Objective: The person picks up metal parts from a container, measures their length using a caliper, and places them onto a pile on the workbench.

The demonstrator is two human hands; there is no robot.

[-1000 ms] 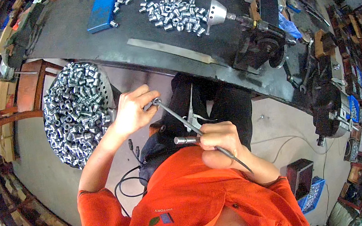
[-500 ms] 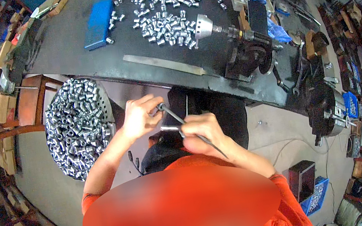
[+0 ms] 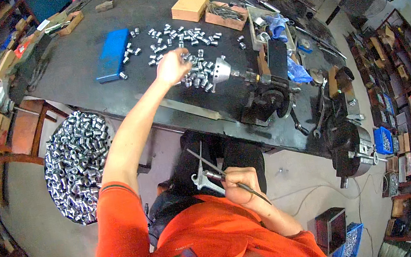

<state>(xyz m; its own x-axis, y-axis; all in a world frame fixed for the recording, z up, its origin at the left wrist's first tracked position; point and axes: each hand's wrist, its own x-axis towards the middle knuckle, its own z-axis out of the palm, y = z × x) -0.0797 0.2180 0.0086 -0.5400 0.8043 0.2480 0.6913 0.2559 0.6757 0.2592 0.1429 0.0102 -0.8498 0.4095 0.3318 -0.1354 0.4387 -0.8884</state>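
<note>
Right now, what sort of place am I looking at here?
Most likely a metalworking shop. A dark workbench carries scattered small metal sleeves, which the left hand reaches into, and a bench vise. A tub of the same sleeves sits on the floor. The right hand holds a thin tool.

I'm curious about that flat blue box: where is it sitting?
The blue box lies on the dark workbench, toward its left end, just left of the scattered metal sleeves.

Metal sleeves on bench, right of box
</note>
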